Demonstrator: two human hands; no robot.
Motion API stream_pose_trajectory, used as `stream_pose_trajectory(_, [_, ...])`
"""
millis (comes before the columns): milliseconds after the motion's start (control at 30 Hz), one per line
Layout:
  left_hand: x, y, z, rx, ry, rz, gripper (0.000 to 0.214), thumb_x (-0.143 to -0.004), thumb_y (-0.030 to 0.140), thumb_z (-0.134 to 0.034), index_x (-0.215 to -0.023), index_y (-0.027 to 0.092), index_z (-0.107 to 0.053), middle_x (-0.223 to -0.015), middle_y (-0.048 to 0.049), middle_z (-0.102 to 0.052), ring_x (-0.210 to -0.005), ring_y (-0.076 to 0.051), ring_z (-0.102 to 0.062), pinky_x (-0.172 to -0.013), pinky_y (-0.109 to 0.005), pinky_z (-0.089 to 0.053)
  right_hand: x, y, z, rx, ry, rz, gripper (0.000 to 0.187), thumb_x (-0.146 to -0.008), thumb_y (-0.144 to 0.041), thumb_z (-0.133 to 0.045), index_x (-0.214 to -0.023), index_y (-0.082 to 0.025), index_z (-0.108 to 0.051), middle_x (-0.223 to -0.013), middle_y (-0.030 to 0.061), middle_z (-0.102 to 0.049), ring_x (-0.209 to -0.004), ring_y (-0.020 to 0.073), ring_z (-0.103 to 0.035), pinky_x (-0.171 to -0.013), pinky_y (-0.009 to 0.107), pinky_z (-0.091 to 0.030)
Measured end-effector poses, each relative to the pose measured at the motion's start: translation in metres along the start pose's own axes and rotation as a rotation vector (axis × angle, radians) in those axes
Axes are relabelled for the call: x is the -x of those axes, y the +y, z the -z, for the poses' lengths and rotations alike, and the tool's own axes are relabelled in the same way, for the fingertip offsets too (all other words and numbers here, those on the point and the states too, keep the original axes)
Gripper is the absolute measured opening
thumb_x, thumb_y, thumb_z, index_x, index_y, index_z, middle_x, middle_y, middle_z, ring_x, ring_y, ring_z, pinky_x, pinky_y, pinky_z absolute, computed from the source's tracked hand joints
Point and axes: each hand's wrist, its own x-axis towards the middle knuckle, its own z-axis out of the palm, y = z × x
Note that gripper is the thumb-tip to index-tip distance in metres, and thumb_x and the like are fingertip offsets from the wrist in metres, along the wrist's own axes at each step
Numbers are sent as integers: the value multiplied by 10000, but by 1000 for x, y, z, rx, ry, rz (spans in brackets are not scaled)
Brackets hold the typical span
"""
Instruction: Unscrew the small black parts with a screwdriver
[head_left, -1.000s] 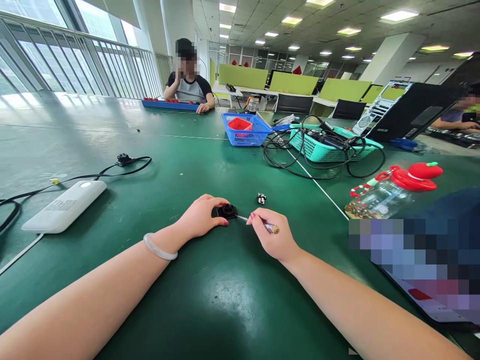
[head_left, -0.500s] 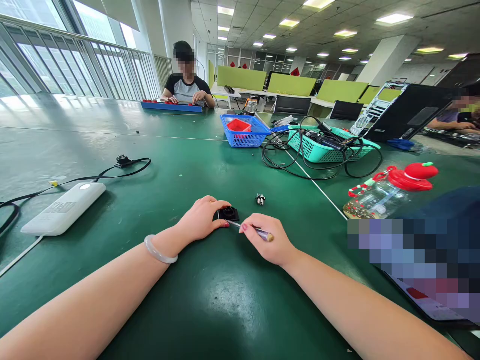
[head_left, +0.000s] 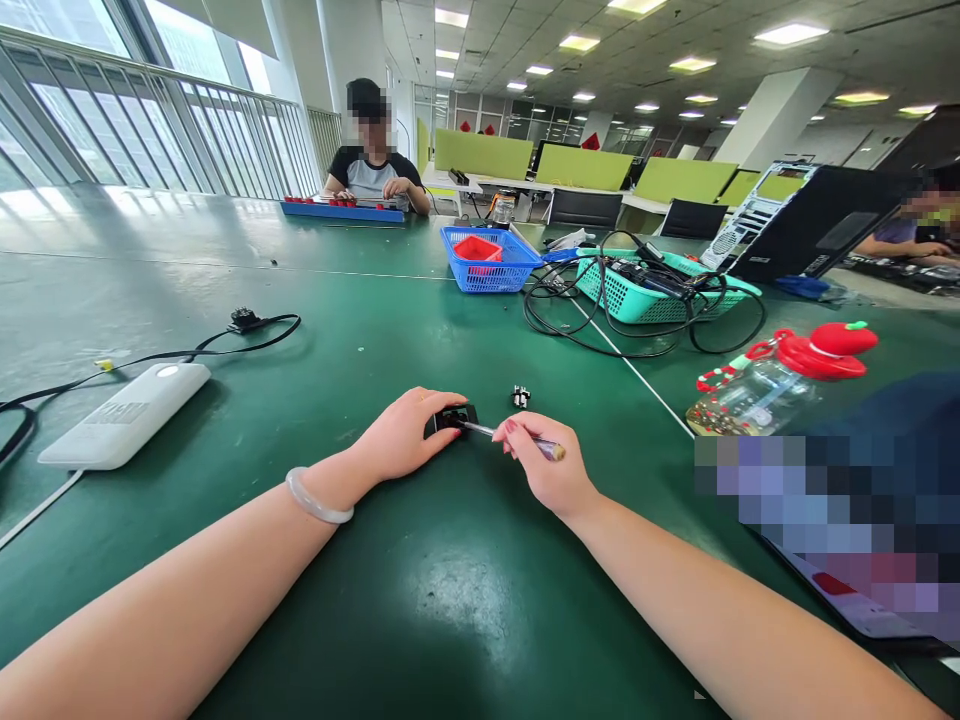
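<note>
My left hand (head_left: 409, 430) grips a small black square part (head_left: 452, 417) between thumb and fingers at the middle of the table. The part is tilted up, and its exact kind cannot be made out. In my right hand (head_left: 551, 465) is a screwdriver (head_left: 553, 450) with a clear purplish handle and a thin metal shaft. Its shaft points left, and the tip meets the lower right of the black part. Just beyond my right hand lies a small black-and-silver piece (head_left: 521, 397).
A white power bank (head_left: 127, 415) and black cable lie left. Farther off stand a blue basket (head_left: 491, 275) and a green basket (head_left: 637, 305) with tangled cables. At right are a red-lidded bottle (head_left: 780, 390) and a computer case (head_left: 817, 225). A person (head_left: 371, 170) sits opposite.
The black part has gone from nearly flat to tilted up in my left hand. My right hand has shifted slightly right and away from me, with the screwdriver lying closer to level.
</note>
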Motion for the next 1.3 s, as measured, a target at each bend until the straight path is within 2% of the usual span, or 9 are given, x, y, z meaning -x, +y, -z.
stream_pose_trajectory(167, [0,-1,3,-90,164,133,425,-913,313,-405,-1328,280,-492,-1222,-72,-589,-1121,-231,-535,-1015,-427,-439,-2,5,3,-156,255,-35,316,-904,-415,-485,-736,-198,-642,-626,-1,-546,-553,125,-484,-534,261,-403])
stream_pose_trajectory(333, [2,-5,0,-429,6,278,450,-921,278,-290,-1266,315,-576,-1131,-115,-581,-1018,-300,-551,-903,-531,-448,-5,8,2,-160,265,-109,307,-882,-432,-511,-737,-194,-640,-624,-1,-527,-549,124,-468,-513,261,-385])
stream_pose_trajectory(500, [3,1,-1,-382,54,255,440,-932,382,-300,-1156,218,-641,-1278,-125,-558,-1189,-317,-499,-1046,-531,-373,-8,9,3,-105,389,-123,311,-878,-436,-499,-730,-194,-626,-643,4,-524,-547,124,-456,-500,261,-356])
stream_pose_trajectory(633, [2,1,-5,-184,-48,143,552,-917,509,-343,-1393,237,-407,-1505,-93,-377,-1403,-303,-293,-1153,-519,-264,-16,13,11,-34,558,-204,285,-870,-381,-479,-675,-205,-590,-590,-23,-445,-507,116,-390,-476,262,-295])
stream_pose_trajectory(733, [1,1,-9,-138,-162,55,547,-921,497,-356,-1439,328,-307,-1525,-20,-369,-1424,-295,-261,-1159,-539,-235,-23,20,18,20,639,-322,272,-842,-313,-481,-601,-209,-552,-544,-36,-375,-484,113,-331,-459,265,-248])
stream_pose_trajectory(833, [0,1,-10,-162,-179,42,441,-936,428,-353,-1361,338,-427,-1451,4,-477,-1387,-289,-332,-1147,-544,-246,-25,23,21,13,631,-325,282,-810,-265,-483,-539,-206,-532,-517,-35,-360,-485,114,-335,-460,264,-248])
stream_pose_trajectory(967, [-1,-2,-9,-181,-96,121,402,-939,324,-323,-1292,254,-502,-1352,-48,-569,-1320,-254,-428,-1130,-496,-301,-21,19,19,-115,473,-237,342,-811,-319,-479,-492,-204,-527,-460,-32,-346,-454,119,-348,-441,271,-262])
stream_pose_trajectory(1133, [1,1,-8,-155,-68,132,491,-914,476,-366,-1345,256,-451,-1431,-68,-488,-1337,-257,-407,-1136,-499,-294,-21,20,19,-179,499,-177,366,-815,-366,-478,-493,-200,-535,-460,-27,-360,-451,116,-359,-447,273,-282])
stream_pose_trajectory(1300, [1,27,-18,-192,-60,160,540,-877,607,-372,-1343,350,-467,-1441,-93,-448,-1310,-344,-405,-1073,-611,-296,-26,32,19,-121,507,-193,391,-844,-416,-459,-522,-203,-515,-492,-24,-372,-464,116,-365,-441,262,-284])
